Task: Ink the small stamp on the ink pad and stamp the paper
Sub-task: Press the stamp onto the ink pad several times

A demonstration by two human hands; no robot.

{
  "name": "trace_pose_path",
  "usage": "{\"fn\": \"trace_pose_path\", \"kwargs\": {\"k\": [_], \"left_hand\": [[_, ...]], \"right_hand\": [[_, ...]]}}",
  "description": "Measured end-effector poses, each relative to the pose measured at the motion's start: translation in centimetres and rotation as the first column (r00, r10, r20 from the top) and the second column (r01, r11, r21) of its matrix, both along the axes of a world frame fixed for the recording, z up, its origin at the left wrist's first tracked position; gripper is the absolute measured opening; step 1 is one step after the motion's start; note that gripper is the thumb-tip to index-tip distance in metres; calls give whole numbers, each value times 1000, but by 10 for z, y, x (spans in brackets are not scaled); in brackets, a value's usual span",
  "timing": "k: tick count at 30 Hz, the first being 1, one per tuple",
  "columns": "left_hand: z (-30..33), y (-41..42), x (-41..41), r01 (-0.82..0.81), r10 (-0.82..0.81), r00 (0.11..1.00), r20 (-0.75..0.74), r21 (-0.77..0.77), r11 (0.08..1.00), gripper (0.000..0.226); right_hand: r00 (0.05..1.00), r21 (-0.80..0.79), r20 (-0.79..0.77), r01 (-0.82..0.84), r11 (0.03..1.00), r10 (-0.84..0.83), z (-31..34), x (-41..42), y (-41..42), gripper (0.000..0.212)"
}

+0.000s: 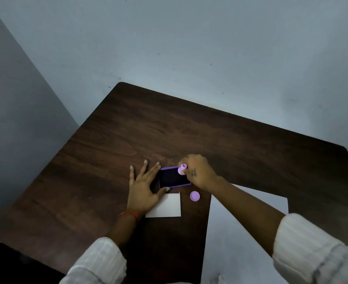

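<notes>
A purple-framed ink pad (172, 178) with a dark inked surface lies open on the brown table (169, 130). My right hand (198, 172) is shut on the small lilac stamp (182, 169), which stands over the pad's far right corner. My left hand (144, 185) lies flat with fingers spread at the pad's left side, thumb and forefinger touching its edge. A large white sheet of paper (234, 232) lies on the near right of the table, partly under my right forearm.
A round lilac cap (195, 196) lies just in front of the pad. A small white card (167, 206) sits beside my left wrist. Grey walls close in behind and to the left of the table.
</notes>
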State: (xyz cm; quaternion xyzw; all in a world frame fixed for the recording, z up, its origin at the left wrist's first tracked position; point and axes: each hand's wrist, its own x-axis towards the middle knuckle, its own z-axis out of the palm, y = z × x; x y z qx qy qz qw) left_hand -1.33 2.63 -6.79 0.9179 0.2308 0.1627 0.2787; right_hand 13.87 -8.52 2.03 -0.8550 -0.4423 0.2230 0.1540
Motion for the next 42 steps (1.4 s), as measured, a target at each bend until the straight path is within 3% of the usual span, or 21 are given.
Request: {"fn": "trace_pose_path", "kwargs": {"k": [2, 8, 11, 14, 16, 19, 24, 26, 28, 30, 31, 33, 35, 36, 38, 40, 42], "left_hand": [[0, 1, 0, -1, 1, 1000, 3, -8, 1000, 77], [-3, 1, 1, -3, 3, 1000, 0, 7, 1000, 78], [-3, 1, 0, -2, 2, 1000, 1, 6, 1000, 77], [-3, 1, 1, 4, -4, 1000, -12, 8, 1000, 78], [-4, 1, 1, 6, -6, 1000, -15, 11, 1000, 77], [-5, 1, 1, 2, -2, 1000, -11, 14, 1000, 77], [-3, 1, -1, 5, -5, 1000, -24, 13, 1000, 77], [-2, 0, -1, 5, -5, 999, -32, 12, 1000, 78], [0, 1, -1, 7, -6, 999, -35, 18, 1000, 79], [1, 1, -1, 13, -10, 998, -62, 43, 999, 81], [1, 2, -1, 19, -14, 996, -83, 59, 998, 82], [1, 1, -2, 27, -19, 994, -112, 71, 997, 84], [3, 0, -1, 13, -10, 995, -97, 37, 999, 86], [4, 1, -1, -4, 5, 997, -81, 6, 1000, 87], [8, -1, 1, -54, 50, 997, -51, -86, 995, 88], [13, -8, 5, -104, 100, 994, -31, -175, 979, 85], [21, -20, 11, -90, 90, 996, -7, -162, 983, 83]], "right_hand": [[996, 6, -84, 38, 999, -38, 5, 0, -6, 17], [984, -59, 151, -82, 995, 91, -15, -23, -17, 25], [978, -151, 174, -89, 984, 115, -19, -20, -11, 33], [872, -205, 357, -277, 939, 335, -29, -28, -13, 44], [842, -205, 385, -321, 925, 377, -31, -26, -14, 46], [925, -109, 304, -204, 973, 228, -28, -22, -14, 42], [976, -31, 191, -96, 995, 101, -24, -22, -13, 26], [999, 67, 34, 10, 998, -12, -17, -15, -14, 16], [962, 206, -197, 229, 951, -188, -11, -11, -20, 12], [804, 274, -467, 527, 805, -368, -7, -11, -33, 8], [665, 236, -628, 658, 715, -404, -4, -11, -42, 11], [306, 75, -894, 822, 564, -327, -1, -11, -64, 19], [-5, -82, -986, 883, 463, -166, 2, -11, -89, 18], [-103, -135, -990, 893, 429, -98, 3, -13, -100, 16], [-206, -188, -979, 906, 379, 6, 3, -19, -119, 12], [-244, -203, -966, 918, 342, 84, 3, -27, -133, 17], [-267, -217, -955, 926, 310, 131, 2, -33, -143, 20]]}}
